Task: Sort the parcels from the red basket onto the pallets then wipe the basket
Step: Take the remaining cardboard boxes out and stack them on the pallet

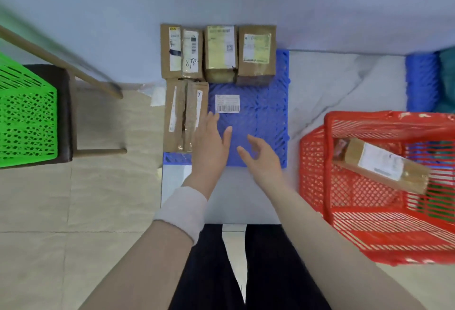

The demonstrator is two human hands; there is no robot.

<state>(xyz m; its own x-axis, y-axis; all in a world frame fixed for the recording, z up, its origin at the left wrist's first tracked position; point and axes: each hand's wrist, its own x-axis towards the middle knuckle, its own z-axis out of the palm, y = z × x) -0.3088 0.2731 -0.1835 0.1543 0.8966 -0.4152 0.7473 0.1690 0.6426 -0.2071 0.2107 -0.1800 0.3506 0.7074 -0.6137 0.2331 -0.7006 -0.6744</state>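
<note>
Empty hands over a blue pallet (pixel 268 122), one parcel left in the red basket (pixel 369 235)

The left hand (pixel 211 142), fingers straight and apart, holds nothing just beside two long cardboard parcels (pixel 186 115), a barcode label (pixel 227 103) just past its fingertips; the right hand (pixel 263 159), fingers loosely spread, is empty too. Four boxes (pixel 219 53) stand in a row beyond both hands. Right of the right hand, a long brown parcel (pixel 381 164) leans inside the red basket
</note>
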